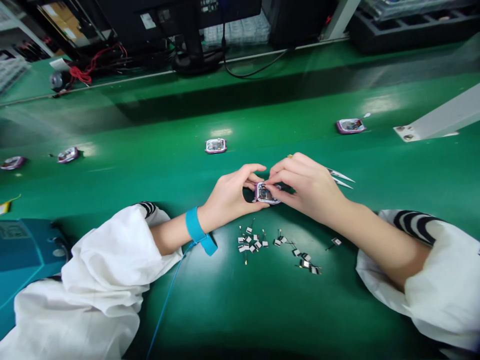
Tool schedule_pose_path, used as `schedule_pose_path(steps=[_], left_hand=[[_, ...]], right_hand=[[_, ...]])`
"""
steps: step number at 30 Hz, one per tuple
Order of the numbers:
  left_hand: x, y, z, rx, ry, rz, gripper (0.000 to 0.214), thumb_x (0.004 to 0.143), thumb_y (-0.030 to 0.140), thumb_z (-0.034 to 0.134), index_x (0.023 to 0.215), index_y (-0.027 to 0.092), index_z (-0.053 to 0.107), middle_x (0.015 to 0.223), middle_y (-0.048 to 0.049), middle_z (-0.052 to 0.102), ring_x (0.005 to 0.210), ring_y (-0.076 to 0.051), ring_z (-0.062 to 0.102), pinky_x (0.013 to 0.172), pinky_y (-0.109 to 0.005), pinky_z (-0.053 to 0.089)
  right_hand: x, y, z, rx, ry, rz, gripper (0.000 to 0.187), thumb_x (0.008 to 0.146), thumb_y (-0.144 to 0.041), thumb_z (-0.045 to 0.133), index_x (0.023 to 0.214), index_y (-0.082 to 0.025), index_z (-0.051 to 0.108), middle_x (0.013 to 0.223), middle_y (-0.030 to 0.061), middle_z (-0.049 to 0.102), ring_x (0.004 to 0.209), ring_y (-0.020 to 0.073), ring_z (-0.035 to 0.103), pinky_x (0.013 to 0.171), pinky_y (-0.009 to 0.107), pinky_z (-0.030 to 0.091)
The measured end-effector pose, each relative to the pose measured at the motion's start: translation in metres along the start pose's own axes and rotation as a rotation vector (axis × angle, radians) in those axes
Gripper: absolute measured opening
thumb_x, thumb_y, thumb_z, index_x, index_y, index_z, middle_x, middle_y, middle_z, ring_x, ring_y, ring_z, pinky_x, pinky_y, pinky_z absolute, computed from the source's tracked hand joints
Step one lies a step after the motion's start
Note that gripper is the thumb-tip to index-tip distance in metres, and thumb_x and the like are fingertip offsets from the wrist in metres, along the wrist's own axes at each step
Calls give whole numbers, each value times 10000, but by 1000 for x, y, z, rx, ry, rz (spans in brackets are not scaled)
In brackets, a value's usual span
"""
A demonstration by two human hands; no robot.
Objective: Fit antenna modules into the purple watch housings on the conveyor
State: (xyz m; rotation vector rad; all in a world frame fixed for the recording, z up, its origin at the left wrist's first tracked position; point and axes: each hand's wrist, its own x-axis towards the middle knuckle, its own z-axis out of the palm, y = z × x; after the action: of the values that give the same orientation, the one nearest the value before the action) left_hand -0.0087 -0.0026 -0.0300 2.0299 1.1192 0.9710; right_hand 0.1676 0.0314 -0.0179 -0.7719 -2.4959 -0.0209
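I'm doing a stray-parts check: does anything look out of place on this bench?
Slightly: one small wired part lies alone, right of the other scattered parts, seemingly strayed. The held device shows no obvious damage.

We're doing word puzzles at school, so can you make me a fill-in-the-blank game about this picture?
1. The blue wrist strap is on the ____ arm.
2. The left hand and right hand are at one small device, and ____ other purple-edged devices lie apart from them.
3. The color of the tabletop is ____.
4. The pointed tips of the tweezers stick out past the ____ hand.

Missing words: left; four; green; right.
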Motion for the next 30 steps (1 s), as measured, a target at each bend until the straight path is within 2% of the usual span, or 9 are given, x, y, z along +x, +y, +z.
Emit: schedule_pose_path(steps=[6,11,14,17,21,24,26,30], left_hand=[[0,-4,2,-25,-36,-47,557,582,180,732,1057,158,440,836,2,634,745,-99,630,747,-212,541],[1,-5,1,-35,-58,-63,576,571,145,734,1062,139,432,850,-19,633,752,-108,635,742,-214,540],[1,-6,1,-42,-57,-45,574,570,142,734,1060,128,435,837,-24,633,749,-109,633,739,-211,539],[1,-6,2,-38,-42,-33,560,568,163,737,1046,124,448,827,-26,630,725,-112,628,720,-219,541],[1,-7,0,-41,3,-33,566,564,183,743,1047,125,454,823,-16,612,718,-108,620,717,-215,537],[3,-6,-8,-46,56,-38,581,563,186,742,1062,146,448,840,-5,606,761,-109,619,738,-208,529],[3,-5,-14,-55,102,-52,584,558,185,743,1063,160,448,830,5,605,762,-107,617,742,-208,526],[-2,-1,-25,-70,152,-71,577,564,201,742,1057,145,449,798,3,606,728,-97,616,739,-200,524]], right_hand=[[-2,-1,3,-113,-108,-64,184,821,-222,467,713,-174,609,761,26,617,655,132,457,637,283,401],[-2,-3,2,-203,-25,-99,202,822,-238,472,694,-178,615,725,21,602,610,123,420,616,272,386],[1,-5,3,-252,-61,-147,184,814,-215,472,697,-158,603,703,35,583,630,136,440,585,269,377],[7,-7,3,-360,-89,-238,167,790,-186,477,674,-141,587,648,46,542,626,152,434,569,276,372],[22,-6,-3,-485,-135,-442,213,776,-77,393,695,-130,583,622,54,499,619,161,422,569,291,354],[39,-5,-11,-443,-165,-591,241,795,-61,358,729,-120,582,651,58,506,640,153,421,609,285,360],[48,-4,-16,-392,-157,-633,258,812,-61,339,733,-119,578,642,54,507,638,147,413,604,277,357],[60,-6,-16,-302,-164,-539,214,813,-98,396,675,-117,558,619,50,504,612,139,402,550,252,351]])
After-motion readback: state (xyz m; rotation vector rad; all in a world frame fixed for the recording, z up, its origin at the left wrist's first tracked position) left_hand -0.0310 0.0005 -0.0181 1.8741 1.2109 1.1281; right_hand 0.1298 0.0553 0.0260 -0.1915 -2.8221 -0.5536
